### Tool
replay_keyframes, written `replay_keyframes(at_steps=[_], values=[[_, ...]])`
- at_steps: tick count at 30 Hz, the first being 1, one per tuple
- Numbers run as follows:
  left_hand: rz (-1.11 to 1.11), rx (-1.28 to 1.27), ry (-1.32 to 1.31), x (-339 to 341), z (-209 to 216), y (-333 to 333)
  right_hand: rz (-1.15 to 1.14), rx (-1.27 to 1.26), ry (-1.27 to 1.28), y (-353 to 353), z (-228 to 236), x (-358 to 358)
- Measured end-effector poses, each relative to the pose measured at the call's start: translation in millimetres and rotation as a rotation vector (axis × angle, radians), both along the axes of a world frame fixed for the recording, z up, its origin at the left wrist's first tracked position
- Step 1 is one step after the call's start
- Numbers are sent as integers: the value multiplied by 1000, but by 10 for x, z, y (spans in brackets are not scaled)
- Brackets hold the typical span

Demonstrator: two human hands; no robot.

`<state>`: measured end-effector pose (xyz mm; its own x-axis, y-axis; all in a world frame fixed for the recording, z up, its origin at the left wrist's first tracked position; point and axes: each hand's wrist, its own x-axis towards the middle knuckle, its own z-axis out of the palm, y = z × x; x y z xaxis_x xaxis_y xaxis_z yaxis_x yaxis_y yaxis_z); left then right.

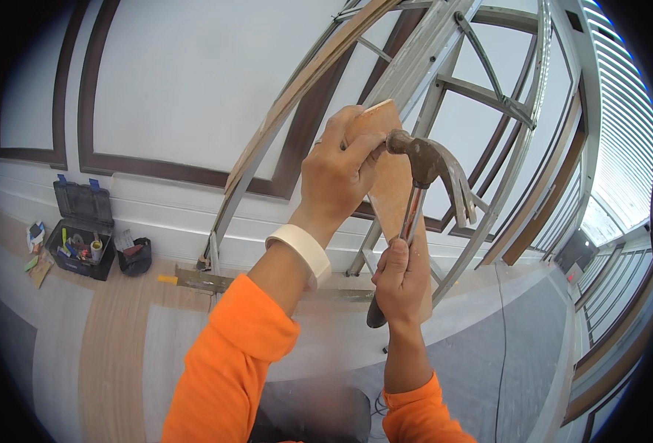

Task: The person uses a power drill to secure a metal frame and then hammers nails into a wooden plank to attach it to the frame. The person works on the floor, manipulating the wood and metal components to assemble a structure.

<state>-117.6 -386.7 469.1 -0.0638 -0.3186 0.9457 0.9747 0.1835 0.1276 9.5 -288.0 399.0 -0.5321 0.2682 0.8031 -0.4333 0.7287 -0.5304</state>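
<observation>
My right hand (401, 277) is closed around the handle of a claw hammer (428, 164), its grip end dark and its metal head raised. The hammer's striking face meets the fingertips of my left hand (337, 166). That left hand is closed on the upper part of a light brown wooden board (394, 188), which stands tilted in front of me. Whether a nail sits between the left fingertips and the hammer face is too small to tell. A cream roll of tape (302, 255) hangs around my left wrist like a bracelet.
An aluminium stepladder (481, 94) stands just beyond my hands, with a long wooden strip (297, 92) leaning beside it. An open black toolbox (83, 251) and a black bag (136, 257) sit by the wall at left. A cable (502, 332) crosses the grey floor covering at right.
</observation>
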Motion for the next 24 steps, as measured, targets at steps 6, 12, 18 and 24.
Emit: replay_keyframes(at_steps=[6,12,18,24], values=[[-136,-33,25,-54,-12,-9,15,-27,50,155,-439,5],[-484,125,-159,37,61,-80,-78,-23,-65,154,-607,-68],[-619,-141,-436,-125,-167,-230,-97,20,-18,154,-530,-58],[-754,-105,-476,-157,-218,-248,-66,-56,-33,153,-585,-97]])
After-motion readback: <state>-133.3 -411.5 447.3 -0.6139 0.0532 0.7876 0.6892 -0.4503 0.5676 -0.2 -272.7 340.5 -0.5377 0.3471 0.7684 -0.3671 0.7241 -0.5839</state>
